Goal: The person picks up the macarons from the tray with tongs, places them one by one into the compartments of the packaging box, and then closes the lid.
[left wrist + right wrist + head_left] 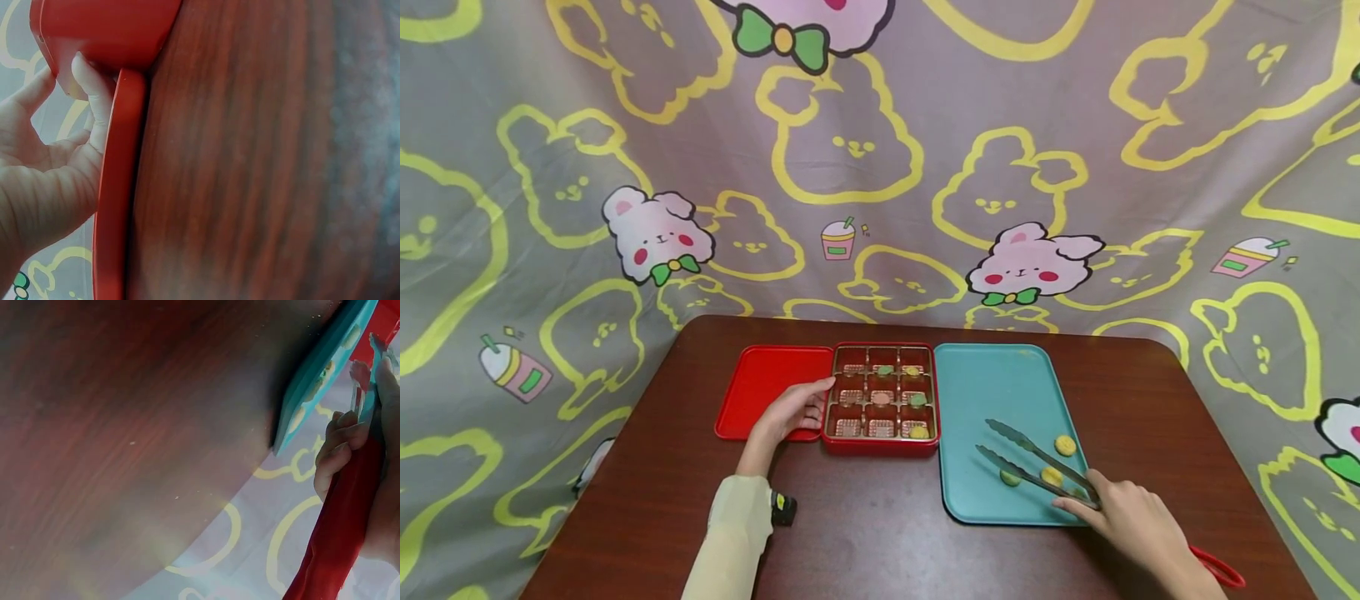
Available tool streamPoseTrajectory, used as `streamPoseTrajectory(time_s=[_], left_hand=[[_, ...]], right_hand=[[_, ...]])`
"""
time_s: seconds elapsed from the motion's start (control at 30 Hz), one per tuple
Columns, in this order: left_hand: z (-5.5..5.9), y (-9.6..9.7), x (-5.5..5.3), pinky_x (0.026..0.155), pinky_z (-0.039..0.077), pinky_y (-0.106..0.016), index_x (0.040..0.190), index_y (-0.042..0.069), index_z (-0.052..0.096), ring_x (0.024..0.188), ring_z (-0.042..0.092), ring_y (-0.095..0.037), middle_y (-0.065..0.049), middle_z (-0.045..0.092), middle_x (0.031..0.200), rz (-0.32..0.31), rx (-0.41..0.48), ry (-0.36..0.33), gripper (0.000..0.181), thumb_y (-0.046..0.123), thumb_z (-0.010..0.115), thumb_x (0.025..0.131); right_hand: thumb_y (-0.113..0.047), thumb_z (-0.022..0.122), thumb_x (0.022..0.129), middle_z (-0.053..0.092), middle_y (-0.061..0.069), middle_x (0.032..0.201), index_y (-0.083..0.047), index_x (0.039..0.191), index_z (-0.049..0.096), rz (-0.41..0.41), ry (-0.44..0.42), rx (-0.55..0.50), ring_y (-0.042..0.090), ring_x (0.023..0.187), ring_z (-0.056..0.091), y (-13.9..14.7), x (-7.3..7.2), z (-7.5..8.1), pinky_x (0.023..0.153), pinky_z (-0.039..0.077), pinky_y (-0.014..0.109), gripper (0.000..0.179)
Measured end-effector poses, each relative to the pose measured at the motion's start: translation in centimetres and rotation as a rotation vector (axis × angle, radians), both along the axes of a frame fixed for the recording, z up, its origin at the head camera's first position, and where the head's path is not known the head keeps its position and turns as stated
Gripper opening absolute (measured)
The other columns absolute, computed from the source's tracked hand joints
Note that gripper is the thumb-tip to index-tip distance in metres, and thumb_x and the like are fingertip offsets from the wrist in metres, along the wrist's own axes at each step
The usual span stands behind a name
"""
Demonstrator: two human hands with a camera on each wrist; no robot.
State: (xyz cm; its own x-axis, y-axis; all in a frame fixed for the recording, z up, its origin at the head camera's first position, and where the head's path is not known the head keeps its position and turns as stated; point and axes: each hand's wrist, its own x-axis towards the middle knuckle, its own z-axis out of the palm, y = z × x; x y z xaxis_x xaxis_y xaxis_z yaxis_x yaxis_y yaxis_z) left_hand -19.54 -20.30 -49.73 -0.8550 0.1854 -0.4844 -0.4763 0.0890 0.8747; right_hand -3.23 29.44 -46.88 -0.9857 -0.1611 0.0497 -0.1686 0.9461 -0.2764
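My right hand (pixel 1138 521) grips metal tongs (pixel 1037 454) with a red handle (pixel 347 515). The tongs' arms are spread over the blue-green tray (pixel 1000 379), nothing between their tips. Around the tongs' arms lie two yellow cookies (pixel 1064 445) and a green cookie (pixel 1011 478); another greenish one is partly hidden near the hand. My left hand (pixel 790 410) touches the left side of a red box (pixel 880 447), fingers against its wall (pixel 103 34). The box has a gold divided insert; single green, yellow and pink cookies (pixel 881 399) sit in several middle and right compartments.
A flat red tray or lid (pixel 763 379) lies left of the box, partly under my left hand. The dark wooden table (pixel 865 525) has rounded far corners, with a patterned cloth (pixel 887 275) hanging behind it. The box stands between the two trays.
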Motion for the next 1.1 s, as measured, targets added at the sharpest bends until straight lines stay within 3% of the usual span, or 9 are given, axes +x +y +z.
streamPoseTrajectory(time_s=[0.17,0.33,0.57,0.67,0.73,0.83,0.9,0.97,1.1], left_hand=[[0.0,0.0,0.0,0.061,0.055,-0.026,0.086,0.009,0.062,0.064,0.057,-0.014,-0.002,0.059,0.074,0.007,0.001,-0.01,0.037,0.043,0.063,0.102],[0.1,0.0,0.0,0.06,0.055,-0.026,0.088,0.009,0.062,0.064,0.057,-0.014,-0.002,0.058,0.074,0.007,-0.004,-0.004,0.036,0.042,0.063,0.102],[0.1,-0.1,0.0,0.06,0.055,-0.026,0.089,0.01,0.062,0.064,0.057,-0.013,-0.002,0.058,0.074,-0.005,-0.007,0.01,0.036,0.043,0.063,0.102],[0.1,-0.1,0.1,0.061,0.055,-0.026,0.089,0.01,0.063,0.065,0.057,-0.013,-0.001,0.058,0.075,-0.009,-0.01,0.011,0.036,0.043,0.063,0.101],[0.1,-0.1,0.1,0.061,0.055,-0.026,0.089,0.01,0.062,0.065,0.058,-0.013,-0.001,0.058,0.074,-0.008,-0.012,0.012,0.036,0.044,0.063,0.101],[0.1,-0.1,0.1,0.06,0.056,-0.026,0.089,0.011,0.063,0.064,0.058,-0.013,-0.001,0.058,0.074,-0.005,-0.012,0.011,0.035,0.044,0.063,0.101],[0.0,0.0,0.1,0.06,0.056,-0.026,0.089,0.011,0.063,0.064,0.058,-0.013,-0.001,0.058,0.074,-0.004,-0.01,0.009,0.035,0.043,0.063,0.101],[0.0,-0.1,0.1,0.06,0.055,-0.026,0.09,0.01,0.063,0.064,0.058,-0.013,-0.001,0.059,0.075,-0.004,-0.01,0.008,0.035,0.043,0.063,0.101],[0.0,0.0,0.1,0.061,0.056,-0.026,0.09,0.009,0.063,0.064,0.057,-0.014,-0.002,0.059,0.075,0.004,-0.013,0.005,0.037,0.044,0.064,0.101]], right_hand=[[-0.051,0.08,0.087,0.031,-0.004,0.056,-0.013,0.083,0.05,0.005,-0.009,0.03,0.014,0.05,0.035,0.4,0.2,-0.2,0.049,0.03,0.032,0.048],[-0.039,0.08,0.09,0.036,-0.004,0.06,-0.008,0.091,0.055,0.014,-0.129,-0.002,0.012,0.054,0.037,1.2,0.5,-0.1,0.052,0.032,0.031,0.039],[-0.007,0.075,0.084,0.046,-0.005,0.07,-0.001,0.108,0.058,0.061,-0.276,-0.215,0.004,0.062,0.041,3.0,0.8,0.0,0.057,0.036,0.028,0.03],[0.003,0.071,0.08,0.045,-0.008,0.072,-0.001,0.11,0.056,0.131,-0.257,-0.285,0.001,0.063,0.041,3.9,1.2,-0.1,0.056,0.035,0.027,0.034],[0.005,0.07,0.082,0.044,-0.011,0.073,-0.001,0.111,0.054,0.181,-0.232,-0.313,-0.001,0.063,0.041,4.4,1.5,-0.2,0.054,0.034,0.026,0.033],[-0.004,0.073,0.092,0.045,-0.015,0.075,-0.002,0.114,0.056,0.213,-0.175,-0.301,-0.003,0.065,0.043,4.5,1.8,-0.3,0.055,0.036,0.025,0.028],[-0.016,0.073,0.098,0.045,-0.015,0.075,-0.003,0.119,0.056,0.193,-0.176,-0.269,-0.003,0.066,0.043,4.5,2.0,-0.2,0.055,0.037,0.025,0.03],[-0.025,0.071,0.1,0.044,-0.016,0.073,-0.006,0.123,0.058,0.157,-0.151,-0.212,-0.002,0.065,0.043,4.4,2.1,-0.2,0.057,0.038,0.025,0.033],[-0.028,0.072,0.099,0.041,-0.016,0.068,-0.011,0.12,0.06,0.103,-0.118,-0.155,-0.001,0.06,0.04,4.5,2.4,-0.2,0.056,0.036,0.025,0.029]])
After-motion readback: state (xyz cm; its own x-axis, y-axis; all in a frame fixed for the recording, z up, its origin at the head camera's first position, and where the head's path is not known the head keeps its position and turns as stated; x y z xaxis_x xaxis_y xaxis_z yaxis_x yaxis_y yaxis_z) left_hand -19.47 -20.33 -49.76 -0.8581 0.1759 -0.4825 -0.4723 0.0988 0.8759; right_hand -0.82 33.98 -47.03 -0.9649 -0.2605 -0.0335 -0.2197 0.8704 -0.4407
